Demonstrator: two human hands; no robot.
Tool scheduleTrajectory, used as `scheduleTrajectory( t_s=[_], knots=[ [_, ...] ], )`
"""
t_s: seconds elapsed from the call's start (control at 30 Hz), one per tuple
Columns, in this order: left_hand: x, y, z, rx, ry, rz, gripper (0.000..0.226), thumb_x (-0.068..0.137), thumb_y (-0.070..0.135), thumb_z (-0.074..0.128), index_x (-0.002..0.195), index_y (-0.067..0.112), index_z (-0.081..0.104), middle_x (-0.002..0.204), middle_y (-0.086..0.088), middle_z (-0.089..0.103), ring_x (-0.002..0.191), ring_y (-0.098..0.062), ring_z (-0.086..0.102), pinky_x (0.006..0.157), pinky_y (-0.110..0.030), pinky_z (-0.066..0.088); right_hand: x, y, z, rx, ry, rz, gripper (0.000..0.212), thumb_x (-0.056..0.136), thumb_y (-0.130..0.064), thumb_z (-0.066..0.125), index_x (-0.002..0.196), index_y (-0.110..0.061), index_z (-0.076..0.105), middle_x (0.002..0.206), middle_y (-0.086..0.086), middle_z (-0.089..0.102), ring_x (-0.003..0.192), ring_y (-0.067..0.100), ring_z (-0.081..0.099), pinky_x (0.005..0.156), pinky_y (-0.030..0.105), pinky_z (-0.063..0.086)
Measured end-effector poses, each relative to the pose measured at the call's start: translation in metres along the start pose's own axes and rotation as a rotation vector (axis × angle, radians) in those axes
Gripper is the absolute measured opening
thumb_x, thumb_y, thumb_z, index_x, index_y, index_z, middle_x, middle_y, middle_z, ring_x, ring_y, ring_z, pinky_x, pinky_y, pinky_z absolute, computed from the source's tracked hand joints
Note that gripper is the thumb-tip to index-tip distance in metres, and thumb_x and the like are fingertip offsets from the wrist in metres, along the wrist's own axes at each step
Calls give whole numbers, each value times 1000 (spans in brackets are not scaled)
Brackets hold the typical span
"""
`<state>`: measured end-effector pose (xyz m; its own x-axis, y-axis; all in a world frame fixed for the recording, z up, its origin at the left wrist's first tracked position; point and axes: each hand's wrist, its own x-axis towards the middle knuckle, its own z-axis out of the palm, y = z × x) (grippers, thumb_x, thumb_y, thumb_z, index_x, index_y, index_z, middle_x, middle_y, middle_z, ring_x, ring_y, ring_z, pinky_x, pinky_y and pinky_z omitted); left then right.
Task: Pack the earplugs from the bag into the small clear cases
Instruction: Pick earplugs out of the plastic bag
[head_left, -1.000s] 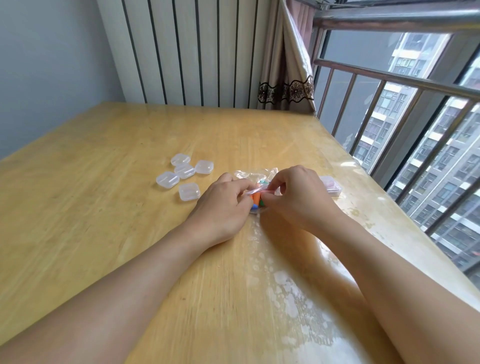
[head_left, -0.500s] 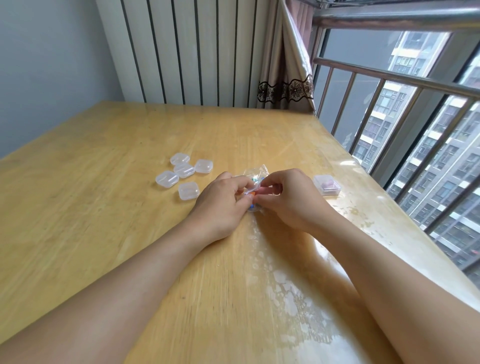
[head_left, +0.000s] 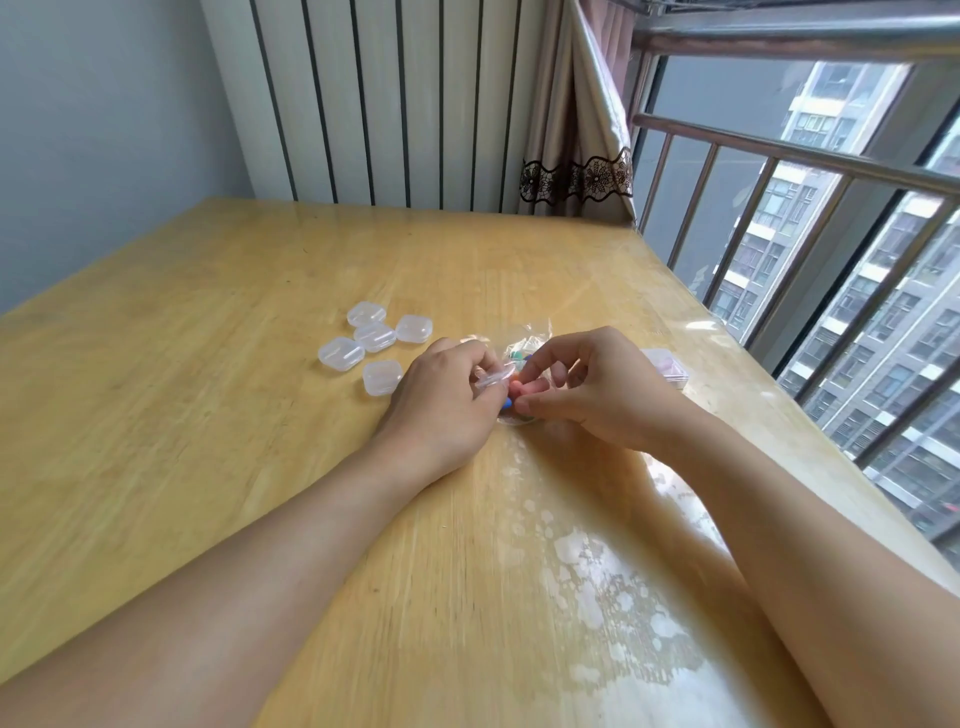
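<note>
Your left hand and right hand meet over the bag, mid-tabletop. Left hand pinches a strip of clear plastic, likely the bag's mouth edge, between thumb and curled fingers; the knuckles face the camera. Right hand has its fingers curled, tips pinched at the bag's near part, where the earplugs sit. You can see orange, blue and green bits between the two hands; how many, and whether the right fingertips hold an earplug or only the plastic, is too small to tell.

The bag lies flat on the tabletop, its far end crinkled and sticking out past the fingers. Five cases sit in a loose cluster just left of the bag, all lids closed, two touching each other. The nearest one is just beside your left knuckles, not touching. One more case, pinkish inside, sits right of the bag, half hidden behind your right hand.

Both forearms rest on the tabletop. Behind the bag, well apart, a curtain hangs at the tabletop's far edge; a railing runs along the right.
</note>
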<state>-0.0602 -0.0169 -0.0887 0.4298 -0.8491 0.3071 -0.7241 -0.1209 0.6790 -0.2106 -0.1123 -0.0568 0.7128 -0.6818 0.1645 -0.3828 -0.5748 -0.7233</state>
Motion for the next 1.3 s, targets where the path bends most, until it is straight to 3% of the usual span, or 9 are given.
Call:
scheduleTrajectory(
  t_s=[0.17, 0.4, 0.53, 0.6, 0.73, 0.87, 0.93, 1.03, 1.3],
  knots=[
    [-1, 3, -10, -92, -67, -39, 17, 88, 29, 66, 106, 30, 67, 110, 6, 57, 86, -10, 59, 78, -24, 44, -3, -6, -6, 56, 53, -14, 29, 65, -25, 94, 91, -27, 80, 75, -6, 51, 50, 5, 37, 51, 19, 32],
    [1, 9, -57, 10, 70, 55, 43, 70, 44, 63, 110, 29, 68, 107, 12, 64, 73, -4, 57, 71, -25, 45, -4, -10, -10, 138, 138, -20, 12, 80, -14, 79, 86, -24, 80, 71, -8, 55, 62, 16, 45, 52, 19, 35],
    [3, -13, -97, 428, -207, -82, 60, 70, 35, 73, 128, 29, 58, 117, 15, 53, 102, -10, 50, 82, -29, 41, -5, -12, -5, 136, 148, -30, 18, 83, -5, 70, 87, -20, 79, 71, -5, 59, 64, 16, 50, 48, 12, 34],
    [0, -21, -99, 470, -293, -154, 55, 75, 32, 74, 128, 28, 59, 111, 15, 54, 102, -11, 53, 81, -29, 43, -5, -13, -4, 132, 150, -38, 19, 84, -5, 69, 86, -21, 79, 71, -5, 62, 64, 17, 52, 47, 12, 35],
    [1, -20, -95, 327, -197, -54, 29, 82, 37, 76, 109, 31, 69, 96, 19, 61, 84, 1, 55, 72, -22, 42, -5, -13, -5, 144, 196, -74, 17, 84, -5, 69, 84, -19, 80, 71, -3, 63, 66, 15, 52, 49, 12, 35],
    [0, 2, -88, -209, -113, -36, 32, 83, 26, 80, 114, 26, 72, 93, 14, 72, 74, -4, 68, 71, -18, 53, -6, -18, -11, 252, 189, -152, 8, 87, -8, 74, 91, -13, 79, 79, 4, 71, 63, 4, 63, 56, 12, 43],
    [-5, 13, -77, -360, -150, -26, 34, 83, 18, 80, 116, 20, 72, 94, 6, 75, 70, -16, 73, 71, -28, 59, -9, -21, -8, 317, 85, -195, 12, 87, -11, 77, 99, -8, 77, 89, 8, 75, 69, 12, 72, 60, 19, 52],
    [-10, 16, -60, -467, -100, -16, 29, 81, 10, 81, 108, 15, 72, 93, -1, 75, 65, -10, 68, 65, -24, 58, -8, -19, -5, 333, 48, -233, 20, 84, -11, 80, 103, -5, 76, 92, 11, 77, 79, 28, 74, 70, 35, 61],
    [-10, 18, -51, -515, -21, 44, 30, 83, 13, 80, 112, 18, 74, 104, -1, 77, 94, -20, 72, 89, -33, 60, -10, -19, -4, 323, 83, -209, 19, 85, -20, 81, 97, -8, 73, 87, 9, 77, 75, 24, 76, 69, 47, 62]
  ],
)
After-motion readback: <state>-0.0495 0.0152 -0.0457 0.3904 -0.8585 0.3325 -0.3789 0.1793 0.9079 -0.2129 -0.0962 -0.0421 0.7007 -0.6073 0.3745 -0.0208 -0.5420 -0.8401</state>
